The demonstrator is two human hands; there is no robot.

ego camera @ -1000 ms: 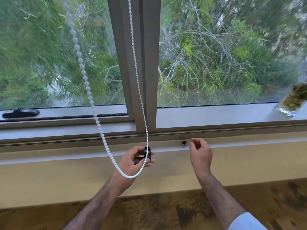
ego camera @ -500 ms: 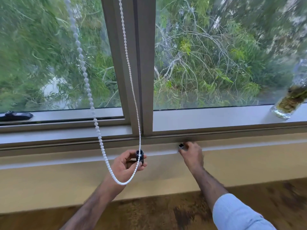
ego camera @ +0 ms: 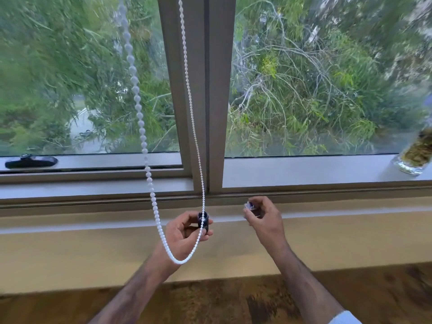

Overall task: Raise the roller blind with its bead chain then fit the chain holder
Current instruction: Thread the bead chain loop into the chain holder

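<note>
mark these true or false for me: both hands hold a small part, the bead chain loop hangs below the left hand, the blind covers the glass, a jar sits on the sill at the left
1. Each hand holds a small part. True: the left hand pinches a dark chain holder; the right hand grips a small piece.
2. The bead chain loops below the left hand. True.
3. The blind covers the glass. False: the window shows trees, no blind in view.
4. A jar sits at the sill's left end. False: the jar is at the right; a dark window handle lies left.
</note>
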